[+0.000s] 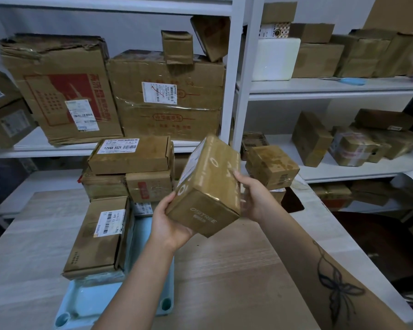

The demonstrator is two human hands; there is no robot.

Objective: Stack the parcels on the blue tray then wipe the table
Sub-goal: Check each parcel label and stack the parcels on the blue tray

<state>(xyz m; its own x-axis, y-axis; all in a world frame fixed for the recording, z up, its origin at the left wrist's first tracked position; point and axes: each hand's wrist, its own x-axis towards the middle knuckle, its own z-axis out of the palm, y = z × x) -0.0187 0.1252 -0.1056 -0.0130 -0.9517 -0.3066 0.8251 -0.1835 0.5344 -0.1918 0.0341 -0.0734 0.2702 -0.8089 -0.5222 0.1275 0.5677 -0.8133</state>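
A brown cardboard parcel printed "OSTREE" hangs tilted in the air above the wooden table. My left hand grips its lower left corner from beneath. My right hand grips its right side. The light blue tray lies on the table at lower left. A flat labelled parcel lies on the tray's near part. Behind it stand stacked parcels, the top one labelled "12V4A". Another small taped parcel sits on a parcel at the table's far right.
White shelving rises behind the table, packed with large and small cardboard boxes and a white foam box. More boxes fill the right shelves. Dark floor and a dark chair lie past the table's right edge.
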